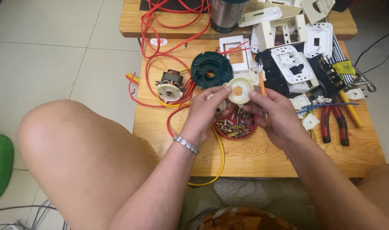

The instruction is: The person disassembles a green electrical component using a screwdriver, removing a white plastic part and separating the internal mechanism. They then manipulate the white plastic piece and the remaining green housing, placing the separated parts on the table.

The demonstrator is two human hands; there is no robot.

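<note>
Both hands closed their grip on a round cream plastic part with an orange centre [239, 90], held just above the wooden surface [262, 155]. The left hand [205, 111] pinched its left edge; the right hand [276, 117] took the right edge and also held a thin orange-handled tool [262, 83]. Just beneath lay a red round dish of small metal pieces [235, 126]. Behind stood a dark green round housing [211, 69]; a small motor [171, 85] sat left, red-handled pliers [334, 123] right.
</note>
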